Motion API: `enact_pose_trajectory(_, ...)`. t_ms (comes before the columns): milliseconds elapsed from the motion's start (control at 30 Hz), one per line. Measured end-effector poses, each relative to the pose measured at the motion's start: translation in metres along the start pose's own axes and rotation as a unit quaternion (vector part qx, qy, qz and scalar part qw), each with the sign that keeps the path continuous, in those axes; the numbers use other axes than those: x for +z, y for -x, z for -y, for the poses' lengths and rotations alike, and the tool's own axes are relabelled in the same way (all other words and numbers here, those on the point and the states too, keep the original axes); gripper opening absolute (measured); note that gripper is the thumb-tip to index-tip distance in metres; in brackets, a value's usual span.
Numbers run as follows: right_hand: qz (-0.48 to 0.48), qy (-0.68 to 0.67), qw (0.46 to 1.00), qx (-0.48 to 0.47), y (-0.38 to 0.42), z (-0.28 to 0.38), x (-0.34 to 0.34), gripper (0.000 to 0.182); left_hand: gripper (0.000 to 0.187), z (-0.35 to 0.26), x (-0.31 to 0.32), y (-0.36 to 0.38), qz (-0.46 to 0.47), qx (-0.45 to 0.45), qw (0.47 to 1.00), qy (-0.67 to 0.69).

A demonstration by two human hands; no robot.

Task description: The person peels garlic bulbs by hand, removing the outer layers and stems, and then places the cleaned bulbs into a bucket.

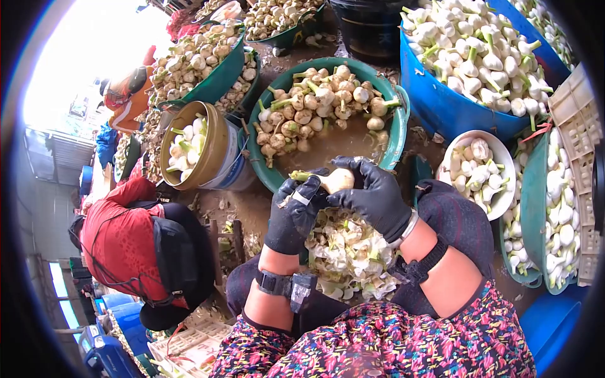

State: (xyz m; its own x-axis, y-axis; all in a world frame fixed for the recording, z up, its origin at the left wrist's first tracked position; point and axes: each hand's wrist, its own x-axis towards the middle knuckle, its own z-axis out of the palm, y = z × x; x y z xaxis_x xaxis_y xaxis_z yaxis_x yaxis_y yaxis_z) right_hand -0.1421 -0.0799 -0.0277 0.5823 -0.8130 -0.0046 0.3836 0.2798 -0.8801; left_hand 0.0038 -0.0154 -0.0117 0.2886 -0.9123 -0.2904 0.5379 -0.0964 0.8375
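Note:
Both hands wear black gloves and meet over my lap around one garlic bulb [338,181]. My left hand [295,213] is closed about its green stem end, which points left. On the bulb's other side, the fingers of my right hand [377,196] grip the pale round part. Just beyond them stands a green basin [403,120] of muddy water with many unpeeled garlic bulbs [315,104] heaped toward its far side. Beneath my hands lies a pile of peeled-off garlic skins [350,255].
A blue tub [435,101] of cleaned garlic stands at the upper right, a white bowl [509,189] of bulbs below it. Left of the basin, a tilted bucket [213,135] holds cleaned garlic. A person in red [120,242] sits at my left.

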Motion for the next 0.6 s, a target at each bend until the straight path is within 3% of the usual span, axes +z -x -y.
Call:
enact_pose_trajectory(133,-0.067,-0.09,0.987,0.112,-0.002,0.011,-0.001,0.048,0.025,-0.005,0.008,0.006,0.028,-0.021,0.999,0.039)
enact_pose_trajectory(200,-0.062,0.009,0.997,0.05,-0.003,0.005,-0.001,0.047,0.026,-0.002,0.006,0.004,0.001,0.005,1.0,0.024)
enact_pose_trajectory(400,-0.029,0.056,0.998,-0.028,-0.002,0.001,-0.001,0.045,0.024,-0.011,0.002,0.002,0.024,-0.026,0.999,0.015)
enact_pose_trajectory(533,-0.013,0.049,0.998,-0.023,-0.001,-0.009,0.0,0.041,0.02,-0.004,0.002,-0.001,0.013,-0.041,0.999,-0.014)
enact_pose_trajectory(600,-0.07,0.017,0.997,-0.026,-0.001,-0.014,0.002,0.036,0.02,0.0,0.002,0.002,-0.007,0.01,0.999,-0.034)
